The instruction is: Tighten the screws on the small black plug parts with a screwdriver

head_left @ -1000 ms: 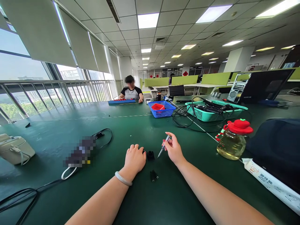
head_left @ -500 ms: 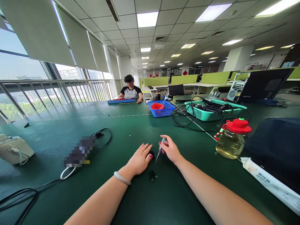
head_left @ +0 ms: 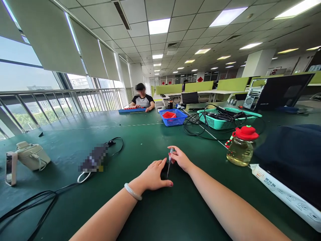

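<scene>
My left hand (head_left: 155,175), with a pale bangle at the wrist, rests low on the green table. Its thumb and fingers curve around a small black plug piece (head_left: 164,171), which they partly cover. In my right hand (head_left: 182,160) is a slim screwdriver (head_left: 170,159) with a clear handle, pinched near its top. The shaft points down, and its tip is at the black piece between my left thumb and index finger. Whether the tip touches the piece I cannot tell.
Ahead lie a blue basket (head_left: 173,120) with a red tray, and a green basket (head_left: 219,123) of black cables. To the right are a red-lidded jar (head_left: 240,150) and a white power strip (head_left: 283,194). Leftward are a beige case (head_left: 33,155) and black cable (head_left: 42,194). A person sits opposite.
My left hand has gone from lying flat to curving around the black piece. The screwdriver tip has come to that piece. The pronged black part in front is no longer visible. The view has shifted.
</scene>
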Tool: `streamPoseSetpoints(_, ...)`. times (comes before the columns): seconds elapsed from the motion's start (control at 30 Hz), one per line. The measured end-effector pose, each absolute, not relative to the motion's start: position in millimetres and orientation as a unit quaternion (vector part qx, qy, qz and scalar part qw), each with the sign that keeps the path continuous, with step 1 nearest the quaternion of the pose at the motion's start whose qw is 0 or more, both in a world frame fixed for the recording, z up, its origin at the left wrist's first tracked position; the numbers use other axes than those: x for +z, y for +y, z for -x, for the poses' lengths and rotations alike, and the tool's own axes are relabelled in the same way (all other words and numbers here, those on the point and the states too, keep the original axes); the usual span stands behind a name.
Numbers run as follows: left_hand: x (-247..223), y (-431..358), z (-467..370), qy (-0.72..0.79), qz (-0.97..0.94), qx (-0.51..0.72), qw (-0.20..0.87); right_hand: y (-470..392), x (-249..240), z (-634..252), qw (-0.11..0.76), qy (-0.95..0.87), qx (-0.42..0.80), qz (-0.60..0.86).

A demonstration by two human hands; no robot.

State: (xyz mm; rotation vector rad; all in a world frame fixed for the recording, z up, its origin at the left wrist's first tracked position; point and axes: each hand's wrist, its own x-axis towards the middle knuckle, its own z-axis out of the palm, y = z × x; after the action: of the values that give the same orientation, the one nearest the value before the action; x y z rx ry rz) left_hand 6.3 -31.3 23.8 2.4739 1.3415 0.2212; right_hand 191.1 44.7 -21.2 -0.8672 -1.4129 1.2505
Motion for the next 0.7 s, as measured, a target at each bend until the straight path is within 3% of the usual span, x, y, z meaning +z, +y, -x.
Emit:
streamPoseSetpoints(0.33, 13.7, -58.5, 3.9, 0.471, -0.856, 0.171, 0.126, 35.3, -14.8, -196.8, 0.552, -0.505, 0.562, 0.352)
streamPoseSetpoints(0.7, 9.5, -65.9, -12.9, 0.497, -0.844, 0.171, 0.105, 35.5, -14.9, -199.8, 0.558, -0.471, 0.585, 0.354)
